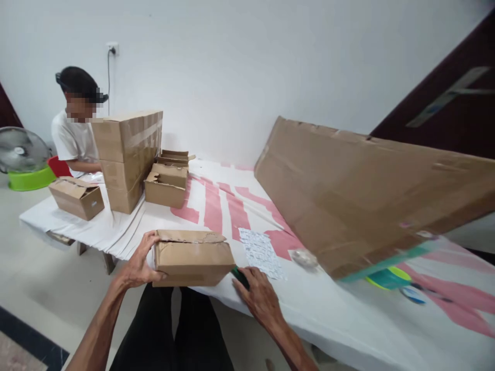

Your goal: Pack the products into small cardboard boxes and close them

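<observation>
A cardboard box (193, 257) sits at the table's near edge, its top flaps nearly meeting along a torn, ragged seam. My left hand (141, 263) grips the box's left end, thumb low on the front and fingers at the upper corner. Beside the right end, my right hand (259, 293) is closed round a slim green tool (240, 277), mostly covered by the fingers. The tool's tip is at the box's lower right corner; whether it touches cannot be told. Just right of the box lies a sheet of small printed labels (261, 253).
Stacked taped cartons (121, 159) and opened boxes (166, 185) stand left. Another box (77, 197) lies near a seated person (75, 134). A large cardboard panel (367, 190) leans at right, by a tape roll (305, 258) and a green-yellow container (389, 277). A fan (21, 149) stands far left.
</observation>
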{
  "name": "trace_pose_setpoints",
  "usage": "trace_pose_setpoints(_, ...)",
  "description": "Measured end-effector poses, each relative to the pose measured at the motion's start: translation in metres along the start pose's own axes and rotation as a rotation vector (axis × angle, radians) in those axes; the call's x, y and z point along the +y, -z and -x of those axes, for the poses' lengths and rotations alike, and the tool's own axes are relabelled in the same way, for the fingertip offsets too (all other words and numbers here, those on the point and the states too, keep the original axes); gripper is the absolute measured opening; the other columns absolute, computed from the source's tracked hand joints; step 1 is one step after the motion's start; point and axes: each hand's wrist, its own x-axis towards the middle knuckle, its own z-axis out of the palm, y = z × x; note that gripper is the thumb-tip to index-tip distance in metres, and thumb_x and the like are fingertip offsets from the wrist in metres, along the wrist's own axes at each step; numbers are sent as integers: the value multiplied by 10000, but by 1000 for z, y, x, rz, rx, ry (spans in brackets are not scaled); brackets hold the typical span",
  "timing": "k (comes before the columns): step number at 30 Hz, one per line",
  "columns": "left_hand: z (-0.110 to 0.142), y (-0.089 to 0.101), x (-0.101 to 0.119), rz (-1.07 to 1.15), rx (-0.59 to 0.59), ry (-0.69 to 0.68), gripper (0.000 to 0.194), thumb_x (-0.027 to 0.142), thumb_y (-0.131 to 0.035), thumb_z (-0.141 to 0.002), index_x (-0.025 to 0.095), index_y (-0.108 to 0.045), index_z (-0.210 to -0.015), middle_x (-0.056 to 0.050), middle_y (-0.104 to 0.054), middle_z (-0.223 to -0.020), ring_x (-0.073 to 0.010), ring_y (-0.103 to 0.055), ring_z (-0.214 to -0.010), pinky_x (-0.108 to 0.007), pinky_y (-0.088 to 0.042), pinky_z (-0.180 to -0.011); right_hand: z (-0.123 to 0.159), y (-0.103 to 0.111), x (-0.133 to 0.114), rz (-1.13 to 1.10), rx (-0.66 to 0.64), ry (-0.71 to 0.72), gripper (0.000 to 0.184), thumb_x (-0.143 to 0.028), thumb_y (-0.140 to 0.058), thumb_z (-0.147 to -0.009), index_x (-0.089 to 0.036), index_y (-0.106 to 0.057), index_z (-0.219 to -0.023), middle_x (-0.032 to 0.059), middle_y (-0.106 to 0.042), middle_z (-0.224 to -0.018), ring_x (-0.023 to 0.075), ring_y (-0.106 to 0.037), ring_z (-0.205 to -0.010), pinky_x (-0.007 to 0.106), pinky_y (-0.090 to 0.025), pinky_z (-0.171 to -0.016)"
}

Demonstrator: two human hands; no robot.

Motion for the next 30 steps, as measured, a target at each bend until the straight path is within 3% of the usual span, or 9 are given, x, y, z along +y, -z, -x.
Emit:
trace_pose_setpoints(3, -1, -2, 11, -3, 6, -36, 913, 382, -971, -625, 274, -530, -1417, -149, -451, -1540, -387, -430, -1474, -556, -389, -1221, 2, -2, 7, -4, -28, 10, 250, -410, -513, -1011, -239, -667, -1108, 107, -669, -1004, 294, -617, -905, 449, -521, -815)
trace_pose_setpoints(9, -2, -8, 18, 12, -18, -120, 1168, 606, -1005, -529, 243, -476, -1506, -203, -406, -1591, -454, -347, -1524, -628, -296, -1260, 3, -2, 13, 74, -125, -65, 224, -381, -523, -954, -222, -656, -1039, 107, -665, -972, 299, -613, -922, 443, -509, -854)
trace_pose_setpoints(19, 4, -10, 13, 15, -21, -154, 1200, 614, -1008, -530, 253, -455, -1532, -219, -358, -1630, -460, -335, -1543, -645, -315, -1260, -2, 2, 7, -28, -148, -138, 292, -441, -507, -936, -221, -680, -1017, 105, -679, -944, 290, -630, -906, 455, -528, -853)
trace_pose_setpoints(22, 6, -12, 0, 43, -43, -145, 1194, 601, -1004, -554, 250, -438, -1546, -229, -301, -1673, -454, -297, -1575, -645, -297, -1271, -16, 14, -11, -161, 31, -208, 393, -540, -513, -960, -206, -691, -1068, 117, -692, -995, 281, -642, -898, 457, -557, -804)
trace_pose_setpoints(25, 12, -19, -18, 99, -41, -124, 1243, 596, -1000, -561, 250, -391, -1587, -231, -277, -1694, -449, -271, -1594, -646, -297, -1270, -38, 38, -45, -272, 218, -218, 404, -534, -533, -996, -199, -695, -1154, 125, -695, -1097, 276, -660, -989, 449, -577, -823)
trace_pose_setpoints(30, 23, -30, -28, 186, 15, -67, 1275, 493, -986, -614, 282, -282, -1656, -184, -288, -1710, -420, -288, -1591, -619, -335, -1258, -69, 67, -94, -435, 137, -59, 326, -459, -562, -1020, -231, -704, -1204, 116, -685, -1208, 276, -649, -1137, 459, -584, -922)
